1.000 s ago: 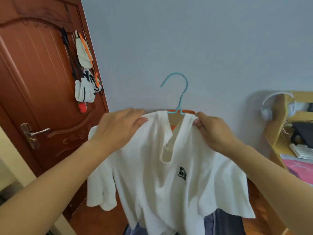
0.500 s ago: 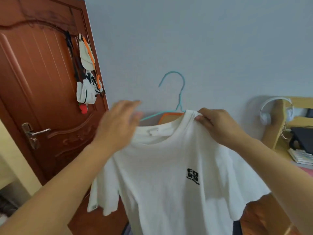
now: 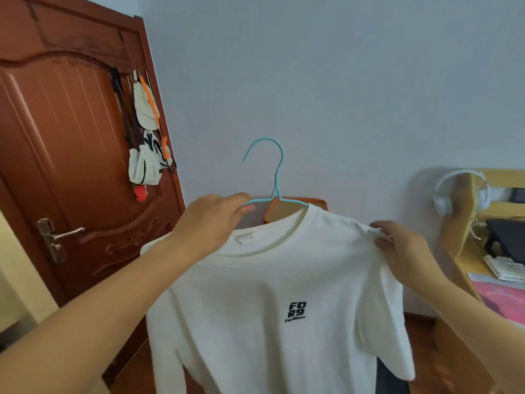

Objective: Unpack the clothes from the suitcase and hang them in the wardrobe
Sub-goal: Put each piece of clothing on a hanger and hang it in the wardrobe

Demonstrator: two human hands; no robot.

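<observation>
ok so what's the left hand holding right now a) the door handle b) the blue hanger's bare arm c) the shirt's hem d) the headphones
b: the left hand pinches the exposed arm of the blue wire hanger beside the white t-shirt collar, while the right hand grips the shirt's shoulder.

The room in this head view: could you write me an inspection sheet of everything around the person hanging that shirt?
Surface: wooden desk at right, partly seen.
Job's things: white cotton T-shirt with black chest print, on a light blue wire hanger; no suitcase or wardrobe seen.
Clutter: white keyboard, pink sheet, dark monitor on the desk.
Hands: left hand fingers pinch the hanger's arm; right hand pinches the shirt's shoulder.
Cables: thin cords by the desk post.
Surroundings: carved brown door hung with white caps; white headphones; grey wall.
</observation>
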